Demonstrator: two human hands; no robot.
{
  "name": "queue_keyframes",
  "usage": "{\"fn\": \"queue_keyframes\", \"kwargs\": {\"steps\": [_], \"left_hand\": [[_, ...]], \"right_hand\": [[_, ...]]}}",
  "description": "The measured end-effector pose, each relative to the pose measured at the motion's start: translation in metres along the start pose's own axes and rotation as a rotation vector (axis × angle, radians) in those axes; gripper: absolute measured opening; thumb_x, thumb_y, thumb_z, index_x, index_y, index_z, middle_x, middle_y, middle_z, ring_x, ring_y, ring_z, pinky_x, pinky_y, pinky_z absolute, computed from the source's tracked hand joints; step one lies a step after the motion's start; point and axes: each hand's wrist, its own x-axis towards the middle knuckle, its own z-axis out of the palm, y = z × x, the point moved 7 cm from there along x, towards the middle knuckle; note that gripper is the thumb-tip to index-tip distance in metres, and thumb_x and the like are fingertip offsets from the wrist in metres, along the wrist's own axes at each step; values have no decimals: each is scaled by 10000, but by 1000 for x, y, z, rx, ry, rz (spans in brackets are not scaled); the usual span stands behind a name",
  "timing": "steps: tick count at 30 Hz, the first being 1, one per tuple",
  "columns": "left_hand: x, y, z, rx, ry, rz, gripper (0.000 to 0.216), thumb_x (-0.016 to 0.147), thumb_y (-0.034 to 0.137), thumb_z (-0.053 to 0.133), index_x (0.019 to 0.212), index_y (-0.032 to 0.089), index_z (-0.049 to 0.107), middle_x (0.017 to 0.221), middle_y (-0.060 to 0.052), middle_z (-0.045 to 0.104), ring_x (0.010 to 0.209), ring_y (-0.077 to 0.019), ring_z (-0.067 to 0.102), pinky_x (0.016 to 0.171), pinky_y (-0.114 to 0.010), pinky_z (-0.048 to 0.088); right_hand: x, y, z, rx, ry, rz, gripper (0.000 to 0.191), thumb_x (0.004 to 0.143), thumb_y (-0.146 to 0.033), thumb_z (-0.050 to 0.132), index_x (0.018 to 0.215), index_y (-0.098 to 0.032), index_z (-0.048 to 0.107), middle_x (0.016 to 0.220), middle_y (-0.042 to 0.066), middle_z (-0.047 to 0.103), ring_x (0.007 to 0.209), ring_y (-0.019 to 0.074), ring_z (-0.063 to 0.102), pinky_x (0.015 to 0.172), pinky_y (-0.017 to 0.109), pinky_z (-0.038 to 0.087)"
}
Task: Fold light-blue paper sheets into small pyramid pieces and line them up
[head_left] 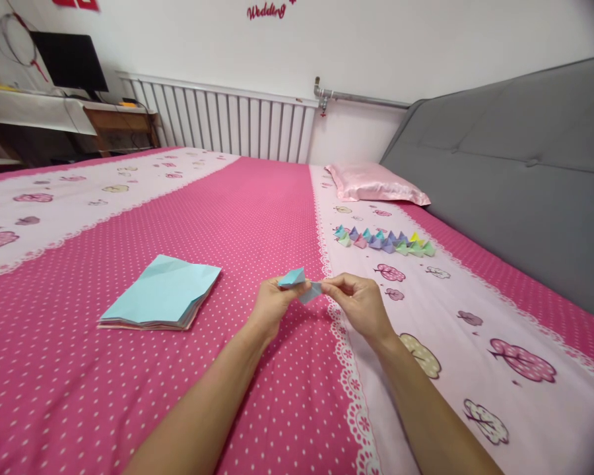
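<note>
- Fingers point(334, 285) of both hands are pressed together on a small, light blue folded paper point(297, 280). I see the left hand point(271, 305) pinching its raised, pointed end and the right hand point(360, 305) pinching the flatter, greyer end.
- Between the two hands the folded paper is held just above the bed point(257, 211), over the lace edge where the pink dotted strip meets the pale printed strip.
- Both forearms come in from the bottom of my view, and the hands sit close together with only the paper between them.
- Left of the left hand, and near it, a stack of sheets point(163, 293) lies flat on the dotted strip. From my view the top sheet is light blue and creased, and other colours show at the stack's edge.
- Beyond the right hand, further up the pale strip, I can make out a row of folded pieces point(386, 241) in blue, purple, pink, green and yellow, set close side by side.
- Past that row a pink pillow point(376, 183) lies beside the grey headboard point(515, 165), which runs along the right side.
- At the far end a white radiator point(228, 122) stands against the wall, and a dark screen point(69, 61) sits on a shelf at the far left.
</note>
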Motion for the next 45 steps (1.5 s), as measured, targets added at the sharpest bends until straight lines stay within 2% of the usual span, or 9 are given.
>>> {"fn": "queue_keyframes", "kwargs": {"steps": [5, 9, 16, 24, 29, 33, 37, 41, 45], "left_hand": [[0, -12, 6, -37, -83, -77, 232, 570, 305, 772, 698, 126, 700, 700, -56, 677, 626, -122, 563, 670, -262, 414], [-2, -12, 12, -14, -192, -103, 228, 651, 346, 711, 716, 127, 701, 695, -60, 675, 601, -107, 565, 635, -240, 418], [-2, -7, 6, -14, -130, -111, 196, 663, 245, 691, 831, 145, 673, 791, -61, 675, 648, -113, 589, 600, -221, 451], [-4, -9, 10, -29, -158, -147, 156, 668, 225, 676, 805, 150, 671, 701, -50, 670, 590, -110, 595, 568, -223, 466], [-5, -9, 13, -73, -180, -164, 93, 651, 177, 670, 738, 144, 670, 677, -28, 661, 589, -94, 603, 590, -206, 479], [-6, -7, 14, -112, -187, -146, 19, 646, 143, 647, 661, 132, 642, 653, -1, 624, 597, -67, 588, 604, -173, 478], [-6, -4, 16, -94, -216, -102, 22, 663, 140, 612, 655, 139, 633, 668, -6, 624, 630, -83, 593, 637, -204, 492], [-5, 2, 13, -32, -194, -17, 50, 664, 189, 665, 695, 155, 647, 700, -11, 642, 650, -93, 590, 621, -212, 483], [-4, 7, 14, 25, -182, 44, 343, 650, 251, 712, 981, 179, 658, 700, -17, 669, 602, -87, 575, 583, -204, 449]], "right_hand": [[0, 5, 9, 78, -29, 43, 228, 709, -295, 653, 911, -192, 626, 868, 49, 657, 816, 174, 607, 643, 257, 473], [-1, 11, 9, 160, -11, 167, 326, 684, -296, 657, 988, -180, 638, 838, 44, 654, 668, 147, 598, 589, 257, 469], [-3, 10, 5, 261, -10, 270, 292, 647, -237, 649, 928, -167, 689, 832, 40, 697, 685, 156, 623, 643, 267, 477], [-1, 6, 2, 155, 7, 148, 162, 677, -274, 648, 797, -189, 715, 796, 37, 700, 698, 166, 611, 631, 274, 463], [-1, 4, 1, 83, -20, 124, 181, 696, -188, 563, 778, -190, 724, 733, 30, 685, 643, 148, 587, 580, 255, 435], [0, -2, 0, 54, -38, 42, 206, 705, -172, 513, 725, -186, 717, 835, 47, 687, 789, 181, 611, 664, 277, 465], [0, -6, 1, -28, -34, -33, 102, 697, -231, 607, 712, -186, 697, 856, 56, 688, 821, 196, 624, 711, 305, 482], [-1, -9, 2, -61, -20, -37, 144, 672, -254, 673, 804, -196, 669, 840, 44, 679, 784, 184, 629, 640, 286, 494], [-1, -12, -1, -3, 40, -47, 350, 641, -274, 727, 965, -212, 609, 849, 34, 655, 805, 178, 626, 649, 283, 501]]}}
